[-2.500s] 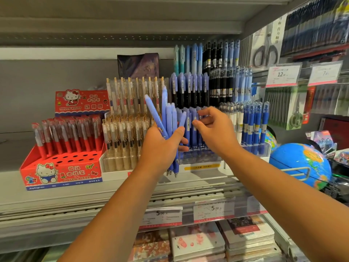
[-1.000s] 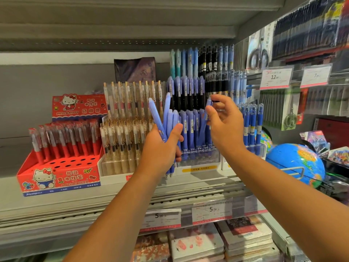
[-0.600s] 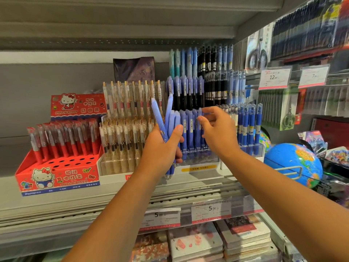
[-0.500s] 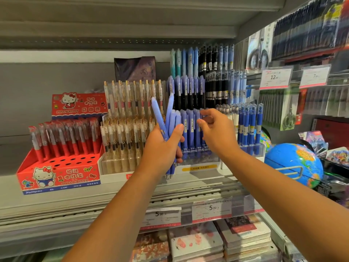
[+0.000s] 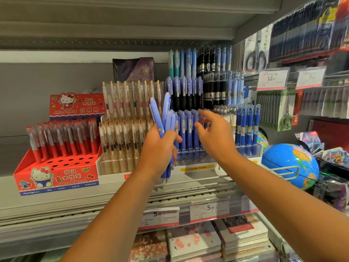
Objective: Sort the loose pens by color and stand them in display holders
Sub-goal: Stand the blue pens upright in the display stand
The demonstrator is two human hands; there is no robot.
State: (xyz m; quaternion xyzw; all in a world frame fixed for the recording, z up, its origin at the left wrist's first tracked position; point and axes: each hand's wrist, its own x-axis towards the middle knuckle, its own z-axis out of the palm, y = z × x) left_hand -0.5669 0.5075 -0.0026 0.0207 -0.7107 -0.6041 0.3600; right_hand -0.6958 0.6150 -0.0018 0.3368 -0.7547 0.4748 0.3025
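my left hand (image 5: 158,148) grips a bundle of lilac pens (image 5: 166,118) upright, just before the clear holder (image 5: 198,159). my right hand (image 5: 215,137) is released, fingers loose at the holder's standing row (image 5: 188,129).

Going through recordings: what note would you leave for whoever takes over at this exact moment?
Left grip holds a fan of lilac-blue pens, tips down.
Right grip is open and empty, fingers at the front row of matching pens in the clear tiered holder.
Done: that row looks nearly full.
To do: stand the held pens in the holder.
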